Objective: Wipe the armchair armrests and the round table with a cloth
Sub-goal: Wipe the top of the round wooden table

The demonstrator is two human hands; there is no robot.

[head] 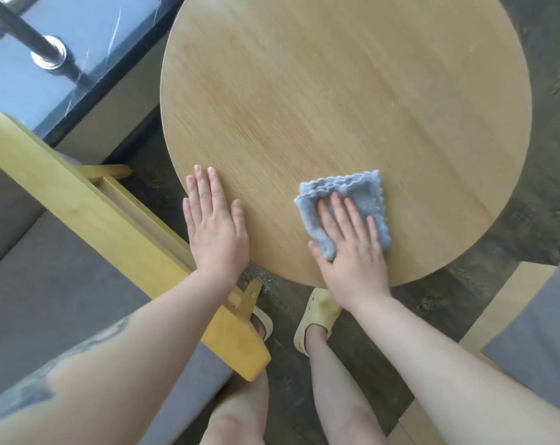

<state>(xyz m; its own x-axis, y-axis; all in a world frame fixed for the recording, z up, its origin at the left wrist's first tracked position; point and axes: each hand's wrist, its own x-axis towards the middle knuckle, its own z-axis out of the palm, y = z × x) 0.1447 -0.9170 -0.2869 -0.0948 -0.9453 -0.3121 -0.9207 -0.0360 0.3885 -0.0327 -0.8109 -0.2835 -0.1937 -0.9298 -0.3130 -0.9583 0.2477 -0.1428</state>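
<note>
Hands: both are lying flat, fingers straight, on the near part of the bench (336, 91).
Right hand (352, 248): is pressing down on the cloth (346, 203), gripping nothing.
Left hand (216, 226): is resting bare on the bench's near-left edge, well apart from the cloth.
Cloth: blue, scalloped along its edges, is lying folded on the round wooden bench near its front rim.
Armrest (111, 226): yellow wood, is running just left of the bench, beside a grey cushion (63, 284).
Floor (513, 252): dark, is carrying two feet in yellow sandals (317, 316).
</note>
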